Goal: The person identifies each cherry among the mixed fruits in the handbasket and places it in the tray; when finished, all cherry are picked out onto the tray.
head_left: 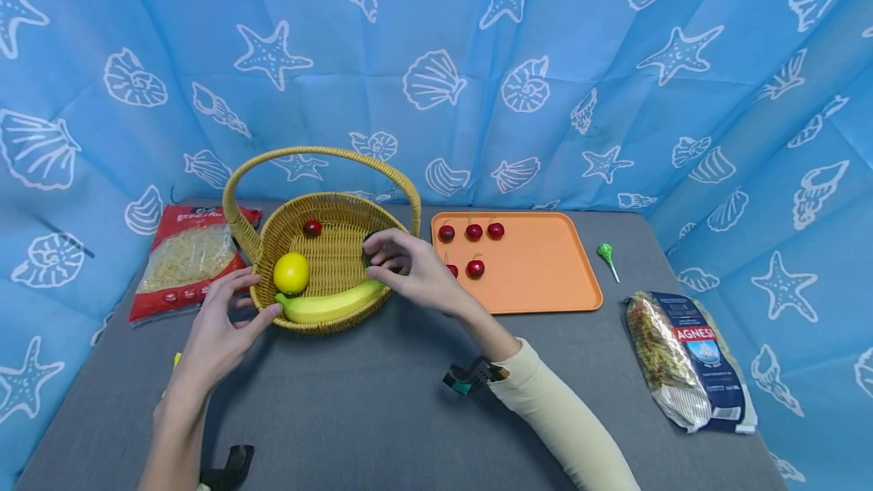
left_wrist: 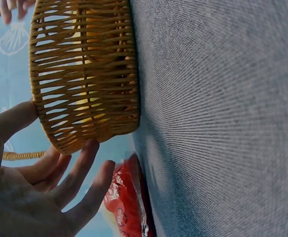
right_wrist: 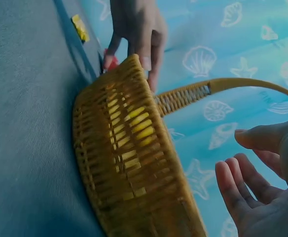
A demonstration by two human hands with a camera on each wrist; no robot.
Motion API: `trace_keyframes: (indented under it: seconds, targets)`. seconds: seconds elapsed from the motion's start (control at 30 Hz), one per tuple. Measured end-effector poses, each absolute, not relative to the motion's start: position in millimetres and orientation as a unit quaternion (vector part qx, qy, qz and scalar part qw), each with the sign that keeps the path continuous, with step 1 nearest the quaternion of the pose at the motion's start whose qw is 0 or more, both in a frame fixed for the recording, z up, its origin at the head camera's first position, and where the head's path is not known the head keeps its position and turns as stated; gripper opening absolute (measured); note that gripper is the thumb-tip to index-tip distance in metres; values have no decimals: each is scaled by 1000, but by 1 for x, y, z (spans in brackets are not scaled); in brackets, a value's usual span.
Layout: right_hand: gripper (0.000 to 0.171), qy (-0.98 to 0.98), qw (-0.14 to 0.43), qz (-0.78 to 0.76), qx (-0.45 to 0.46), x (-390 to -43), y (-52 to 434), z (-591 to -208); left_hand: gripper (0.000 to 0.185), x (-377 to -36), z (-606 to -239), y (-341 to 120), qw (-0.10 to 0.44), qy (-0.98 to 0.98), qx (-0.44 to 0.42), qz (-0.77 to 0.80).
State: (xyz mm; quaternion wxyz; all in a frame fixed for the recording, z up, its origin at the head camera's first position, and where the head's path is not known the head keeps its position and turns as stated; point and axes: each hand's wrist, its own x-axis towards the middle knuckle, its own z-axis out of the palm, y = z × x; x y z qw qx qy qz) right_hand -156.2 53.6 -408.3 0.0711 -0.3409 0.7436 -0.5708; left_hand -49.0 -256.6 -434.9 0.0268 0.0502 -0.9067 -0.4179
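Spread-fingered, left hand (head_left: 217,324) touches the basket (head_left: 327,318) rim; right hand (head_left: 409,267), fingers loose, hides its far edge.

The left hand (left_wrist: 30,192) lies open, fingers spread, its thumb touching the wall of a tan woven wicker basket (left_wrist: 85,74) that stands on a grey cloth table top (left_wrist: 218,118). Something yellow shows through the weave — what, cannot be told. A red plastic packet (left_wrist: 126,200) lies just beside the basket, and fingertips of another hand (left_wrist: 13,7) show at the far rim.

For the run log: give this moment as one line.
left hand: open, touching wicker basket rim | right hand: open, above basket rim | basket: lemon, banana, cherry
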Motion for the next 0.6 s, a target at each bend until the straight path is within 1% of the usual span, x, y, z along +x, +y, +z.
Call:
trace_keyframes:
  seconds: [0.27, 0.47, 0.6]
  targets:
    - [34, 770, 113, -532, -334, -190, 5, -407, 66, -49, -435, -256, 28, -907, 49, -418]
    - [39, 791, 166, -509, -296, -217, -26, -413, 66, -49, -435, -258, 25, -907, 49, -417]
    - [39, 805, 181, -506, -252, -225, -46, -421, 66, -49, -436, -258, 29, -908, 45, -416]
